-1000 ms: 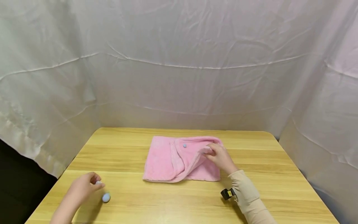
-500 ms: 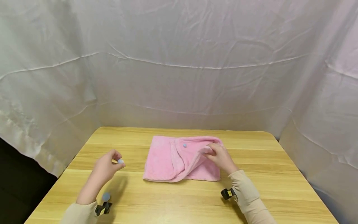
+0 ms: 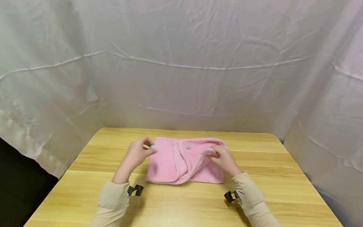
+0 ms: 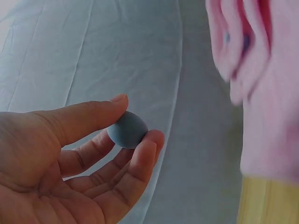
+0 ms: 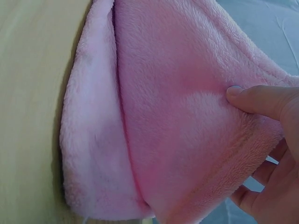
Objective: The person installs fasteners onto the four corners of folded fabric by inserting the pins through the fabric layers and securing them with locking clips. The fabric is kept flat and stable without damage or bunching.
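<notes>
My left hand (image 3: 137,153) pinches a small blue ball (image 4: 128,130) between thumb and fingertips, just off the left edge of a folded pink towel (image 3: 164,160). On the right, my right hand (image 3: 224,159) grips the towel's upper layer and holds its corner raised. The right wrist view shows the thumb (image 5: 254,100) on the plush face of this lifted flap (image 5: 182,102), the other fingers partly behind it. A small blue spot (image 3: 188,147) shows on the towel's far part; whether it is another ball or a fastener, I cannot tell.
The towel lies on a wood-grain table (image 3: 181,205). Grey-white curtains (image 3: 181,88) hang behind the table and along both sides. Each wrist bears a small black camera, one on the left (image 3: 135,190) and one on the right (image 3: 231,196).
My left hand has moved right and away from me to the towel's left edge, carrying the ball. A second blue ball on the table is now hidden by the left sleeve. The right hand stays put.
</notes>
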`<state>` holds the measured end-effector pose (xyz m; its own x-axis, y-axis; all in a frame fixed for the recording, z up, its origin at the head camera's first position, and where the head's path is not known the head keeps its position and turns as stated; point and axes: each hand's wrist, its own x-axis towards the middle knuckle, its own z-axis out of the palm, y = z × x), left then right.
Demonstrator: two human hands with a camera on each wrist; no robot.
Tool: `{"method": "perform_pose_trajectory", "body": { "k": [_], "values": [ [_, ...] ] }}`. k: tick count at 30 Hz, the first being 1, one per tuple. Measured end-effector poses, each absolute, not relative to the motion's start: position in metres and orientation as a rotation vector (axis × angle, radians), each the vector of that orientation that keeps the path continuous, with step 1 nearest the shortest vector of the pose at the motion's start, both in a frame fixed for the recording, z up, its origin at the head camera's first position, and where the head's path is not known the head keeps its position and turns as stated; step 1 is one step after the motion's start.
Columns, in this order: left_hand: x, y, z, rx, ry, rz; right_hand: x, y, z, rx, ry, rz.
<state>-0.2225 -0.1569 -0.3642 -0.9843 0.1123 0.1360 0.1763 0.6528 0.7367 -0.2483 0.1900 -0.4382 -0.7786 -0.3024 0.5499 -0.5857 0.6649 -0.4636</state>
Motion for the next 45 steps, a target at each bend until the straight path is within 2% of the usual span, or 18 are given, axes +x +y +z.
{"method": "perform_pose_trajectory", "body": {
  "k": [13,22,45],
  "values": [
    [-0.253,-0.087,-0.382,-0.375,-2.651,-1.534,-0.247,0.191,-0.438,0.701,-2.463,0.908],
    [-0.263,-0.052,-0.393,-0.402,-2.567,-1.799,-0.251,0.194,-0.440,0.817,-2.390,0.897],
    [-0.271,-0.010,-0.427,-0.412,-2.416,-2.274,-0.247,0.194,-0.443,1.041,-2.234,0.801]
  ]
}}
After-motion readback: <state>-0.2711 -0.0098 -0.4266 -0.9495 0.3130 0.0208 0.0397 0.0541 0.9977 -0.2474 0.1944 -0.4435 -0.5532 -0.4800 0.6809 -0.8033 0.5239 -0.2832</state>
